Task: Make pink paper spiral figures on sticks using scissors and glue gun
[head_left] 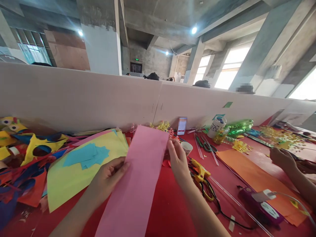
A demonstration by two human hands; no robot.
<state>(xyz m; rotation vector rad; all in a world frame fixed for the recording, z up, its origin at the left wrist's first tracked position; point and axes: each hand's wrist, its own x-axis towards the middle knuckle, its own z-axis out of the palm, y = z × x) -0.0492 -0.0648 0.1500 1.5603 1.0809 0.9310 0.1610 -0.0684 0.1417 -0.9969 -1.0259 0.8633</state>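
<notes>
A long pink paper sheet (140,177) is held up over the red table (172,204), running from the near edge toward the white partition. My left hand (108,177) grips its left edge near the middle, thumb on top. My right hand (178,159) pinches its upper right edge, fingers closed. Under and left of the pink sheet lies a yellow-green sheet (74,174) with blue paper cutouts (86,156) on it.
A yellow glue gun (201,171) with a black cord lies right of my right hand, beside green-handled scissors (207,146), an orange sheet (251,177) and a purple device (261,205). Another person's hand (283,159) works at far right. Coloured scraps (22,171) pile at left.
</notes>
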